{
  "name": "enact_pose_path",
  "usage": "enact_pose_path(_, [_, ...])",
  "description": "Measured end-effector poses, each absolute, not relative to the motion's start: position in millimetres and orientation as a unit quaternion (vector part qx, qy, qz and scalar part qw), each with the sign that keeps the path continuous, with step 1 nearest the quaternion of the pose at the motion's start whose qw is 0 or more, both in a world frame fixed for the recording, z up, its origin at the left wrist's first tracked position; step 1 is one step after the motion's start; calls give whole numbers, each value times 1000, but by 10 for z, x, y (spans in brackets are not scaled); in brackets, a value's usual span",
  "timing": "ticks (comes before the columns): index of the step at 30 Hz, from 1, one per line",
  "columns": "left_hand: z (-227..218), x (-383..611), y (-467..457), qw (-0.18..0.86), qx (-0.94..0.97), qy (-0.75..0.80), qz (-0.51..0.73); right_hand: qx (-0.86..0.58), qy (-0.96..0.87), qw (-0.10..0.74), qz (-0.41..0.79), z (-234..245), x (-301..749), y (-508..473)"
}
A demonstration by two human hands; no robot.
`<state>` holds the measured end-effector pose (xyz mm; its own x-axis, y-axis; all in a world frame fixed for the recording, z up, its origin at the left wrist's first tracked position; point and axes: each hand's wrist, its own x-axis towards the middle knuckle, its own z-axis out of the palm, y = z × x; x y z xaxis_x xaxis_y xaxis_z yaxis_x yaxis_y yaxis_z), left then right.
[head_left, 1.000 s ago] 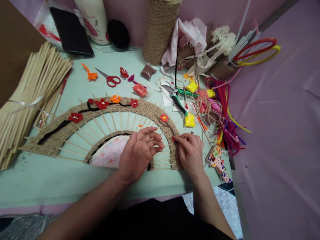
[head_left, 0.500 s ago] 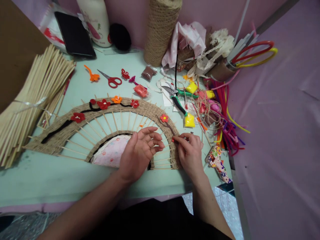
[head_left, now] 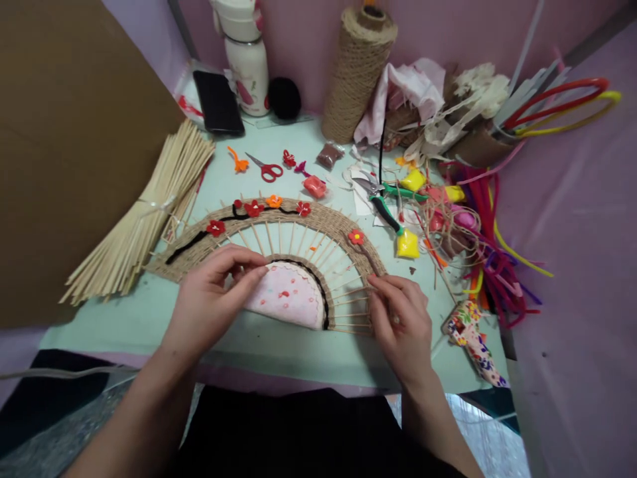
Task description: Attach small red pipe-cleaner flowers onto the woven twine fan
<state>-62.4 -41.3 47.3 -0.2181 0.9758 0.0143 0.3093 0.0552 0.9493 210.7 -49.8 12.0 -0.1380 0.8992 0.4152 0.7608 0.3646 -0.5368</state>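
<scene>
A half-round woven twine fan [head_left: 323,214] with thin wooden ribs lies on the table. Red and orange flowers and a black stem decorate its outer band, and a pink flowered cloth half-circle [head_left: 283,292] fills its centre. My left hand [head_left: 212,292] is closed, thumb and forefinger tips nearly together at the upper left of the cloth; whatever they pinch is hidden. At the fan's right end, my right hand [head_left: 403,318] presses its closed fingertips on the outer band, below a red flower with a yellow centre [head_left: 355,237] and a brown stem. Anything under those fingertips is covered.
Wooden sticks [head_left: 149,212] lie bundled at left. Behind the fan are red-handled scissors [head_left: 269,170], green-handled pruning shears [head_left: 385,206] and a twine roll [head_left: 355,79]. Pipe cleaners [head_left: 497,265] and a flower-patterned glue gun [head_left: 470,338] lie at right. A bottle [head_left: 249,79] stands at the back.
The view has shifted, so the scene sits farther right. My left hand went from open, palm up, to a pinch at the cloth's left. The red bit by my right fingertips is now hidden.
</scene>
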Motion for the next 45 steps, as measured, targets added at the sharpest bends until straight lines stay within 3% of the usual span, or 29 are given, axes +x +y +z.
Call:
enact_pose_path(4, [397, -654, -452, 317, 606, 633, 363, -535, -762, 345, 116, 99, 2033, -541])
enact_pose_path(14, [156, -477, -457, 382, 643, 577, 329, -511, -779, 338, 135, 111, 1990, -672])
enact_pose_path(20, [340, -239, -493, 582, 451, 517, 436, -503, -775, 355, 140, 160, 1956, -665])
enact_pose_path(24, [341, -28, -471, 692, 366, 457, 423, -504, -767, 374, 134, 230, 1972, -668])
enact_pose_path(33, [171, 462, -420, 820, 113, 378, 415, -534, -703, 445, 148, 165, 2112, -817])
enact_pose_path(40, [213, 562, -307, 841, 35, 319, 436, -540, -667, 483, 172, 170, 2172, -793])
enact_pose_path(45, [243, 558, -297, 863, -2, 236, 446, -537, -737, 407, 59, 172, 2137, -724])
